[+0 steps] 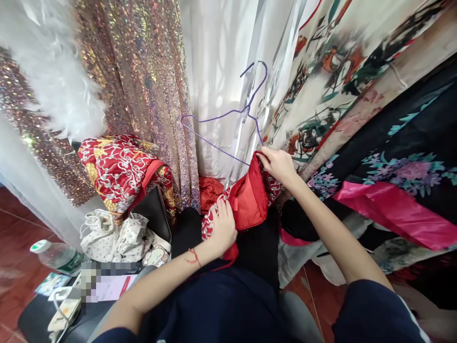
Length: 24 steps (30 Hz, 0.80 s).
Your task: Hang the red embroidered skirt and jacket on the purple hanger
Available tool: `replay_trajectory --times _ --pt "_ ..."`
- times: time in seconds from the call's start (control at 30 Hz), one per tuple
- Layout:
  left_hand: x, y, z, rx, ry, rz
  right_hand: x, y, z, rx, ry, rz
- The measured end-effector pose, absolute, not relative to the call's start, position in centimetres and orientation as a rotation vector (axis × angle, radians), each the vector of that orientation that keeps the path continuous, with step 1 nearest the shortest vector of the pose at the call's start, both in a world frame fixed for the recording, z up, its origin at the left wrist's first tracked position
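Observation:
Across my lap lies a red embroidered garment point(250, 205) with silver patterning and a plain red lining turned outward. My left hand point(224, 227) grips its near left part, fingers closed over the cloth, a thin red cord round the wrist. Farther up, my right hand point(276, 164) pinches the garment's top edge. A purple wire hanger point(223, 114) stands hook upward behind the cloth. Its right arm runs down to the edge by my right hand, where the end is hidden; its left arm is bare.
On the left, another red embroidered garment point(117, 166) drapes over a chair, near a spotted white cloth bag point(114, 238) and a plastic bottle point(59, 255). A sequined gold dress point(143, 71) hangs behind. Patterned dresses point(335, 71) and a pink sash point(389, 209) hang on the right.

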State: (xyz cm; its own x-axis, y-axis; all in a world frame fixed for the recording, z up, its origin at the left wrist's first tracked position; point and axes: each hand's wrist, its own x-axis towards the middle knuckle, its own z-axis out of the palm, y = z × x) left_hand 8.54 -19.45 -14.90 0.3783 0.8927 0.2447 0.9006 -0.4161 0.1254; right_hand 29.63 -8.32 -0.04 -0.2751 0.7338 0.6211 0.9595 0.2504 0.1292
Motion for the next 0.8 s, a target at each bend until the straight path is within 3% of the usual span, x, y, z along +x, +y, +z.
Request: replay_trajectory --times 0.33,0.53,0.8 --pt "-0.5 -1.2 -14.0 -2.138 -2.371 -1.206 32.3 -8.6 0.3 -1.421 -2.198 -0.766" --pt "0.5 3.4 -12.8 -1.893 -2.21 -1.891 33.4 -8.3 0.0 -1.345 -2.237 -0.755" --pt "-1.1 9.6 -6.1 -1.552 -1.861 -2.545 35.0 -7.7 1.3 -1.048 -2.363 -1.034"
